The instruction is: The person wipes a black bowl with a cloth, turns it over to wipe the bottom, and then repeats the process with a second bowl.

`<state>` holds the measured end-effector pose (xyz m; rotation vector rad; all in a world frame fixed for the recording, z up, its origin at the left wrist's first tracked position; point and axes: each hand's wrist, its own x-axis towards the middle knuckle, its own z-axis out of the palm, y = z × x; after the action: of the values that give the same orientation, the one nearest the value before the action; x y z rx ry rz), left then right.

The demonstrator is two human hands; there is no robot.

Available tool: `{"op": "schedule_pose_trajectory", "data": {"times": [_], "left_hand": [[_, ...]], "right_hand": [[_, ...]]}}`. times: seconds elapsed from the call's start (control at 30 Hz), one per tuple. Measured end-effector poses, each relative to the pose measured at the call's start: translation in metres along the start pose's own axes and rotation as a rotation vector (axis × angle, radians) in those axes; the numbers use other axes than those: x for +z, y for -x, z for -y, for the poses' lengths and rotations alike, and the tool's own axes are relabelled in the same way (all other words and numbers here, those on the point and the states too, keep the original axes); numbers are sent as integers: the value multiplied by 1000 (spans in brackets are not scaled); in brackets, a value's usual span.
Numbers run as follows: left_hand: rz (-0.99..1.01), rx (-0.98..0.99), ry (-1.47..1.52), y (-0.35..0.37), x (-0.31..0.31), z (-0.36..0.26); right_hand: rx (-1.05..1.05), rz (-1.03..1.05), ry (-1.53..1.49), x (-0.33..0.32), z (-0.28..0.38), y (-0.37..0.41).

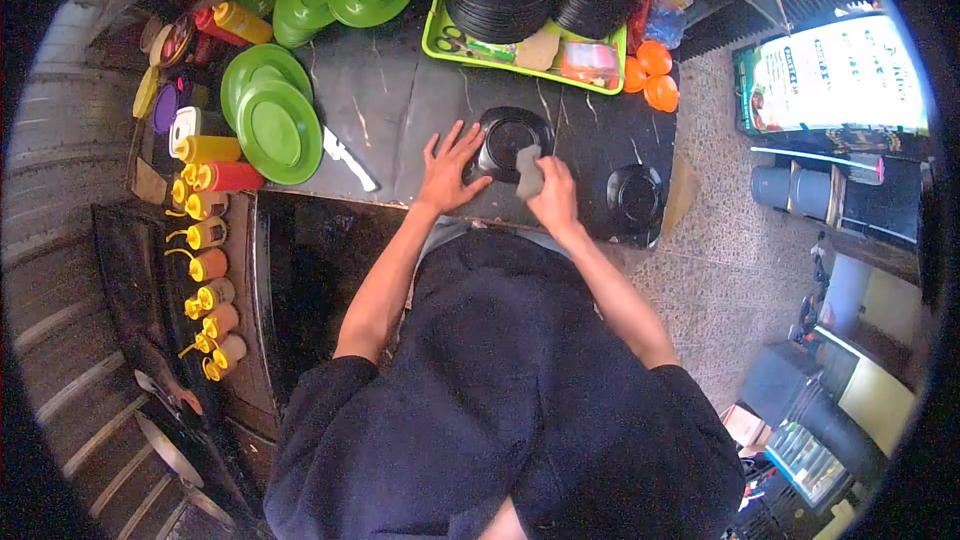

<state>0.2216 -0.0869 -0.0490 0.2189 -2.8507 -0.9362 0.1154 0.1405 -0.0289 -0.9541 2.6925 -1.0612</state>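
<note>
Black plate point(508, 135) sits on the dark counter point(400, 100), right in front of the person at 12 o'clock. It looks like the plate is being wiped. A grey cloth point(529, 173) rests on the plate's rim at about 5 o'clock.

The right hand point(553, 198) has its fingers curled tight around the cloth and pinches it from above. The wrist is bent a little and the arm comes in from 5 o'clock.

The left hand point(450, 172) lies flat on the counter at 9 o'clock of the plate. Its fingers are spread wide and hold nothing. The fingertips are just beside the plate's rim, maybe touching it. That arm is long and straight.

To rub the rest of the plate, the cloth would need to press down and go round, and the flat hand would need to keep the plate from sliding.

A second black plate point(635, 196) lies at 4 o'clock, near the counter's edge. A green tray point(432, 35) with stacks of black plates is at 12 o'clock. Green plates point(277, 130) and a white-handled knife point(350, 160) are at 9 o'clock, and sauce bottles point(210, 235) stand further that way.
</note>
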Motion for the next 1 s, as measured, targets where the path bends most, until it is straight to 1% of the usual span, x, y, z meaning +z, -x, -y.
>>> {"op": "schedule_pose_trajectory", "data": {"times": [0.1,0.13,0.2,0.3,0.33,0.37,0.43,0.47,0.5,0.57,0.7,0.77,0.83,0.9,1.0], "left_hand": [[-4,4,-8,0,3,1],[-6,12,-14,0,3,2],[-5,19,-19,1,2,2],[10,32,-35,-1,1,4],[33,33,-48,0,1,6],[34,38,-48,2,3,7],[46,26,-44,0,4,10],[42,37,-48,-1,4,10],[27,26,-28,0,5,9],[3,13,-8,-1,6,6],[-41,15,21,0,4,3],[-58,-13,15,-2,5,0],[-56,-17,4,-3,6,-1],[-52,-31,-9,-2,6,-2],[-65,-11,-21,-3,5,-2]], "right_hand": [[-154,62,-61,7,5,6],[-155,61,-63,10,8,6],[-247,116,-94,15,13,3],[-282,150,-138,26,21,-6],[-325,144,-101,30,23,-9],[-323,140,-99,32,22,-14],[-293,268,-208,27,27,-32],[-152,279,-291,21,29,-43],[-79,254,-351,8,34,-54],[-53,48,-272,-11,31,-74],[-42,23,-61,-30,-18,-102],[20,62,-18,-24,-35,-96],[50,32,-34,-22,-29,-80],[63,65,-15,-22,-22,-64],[97,-4,20,-19,-9,-32]]}}
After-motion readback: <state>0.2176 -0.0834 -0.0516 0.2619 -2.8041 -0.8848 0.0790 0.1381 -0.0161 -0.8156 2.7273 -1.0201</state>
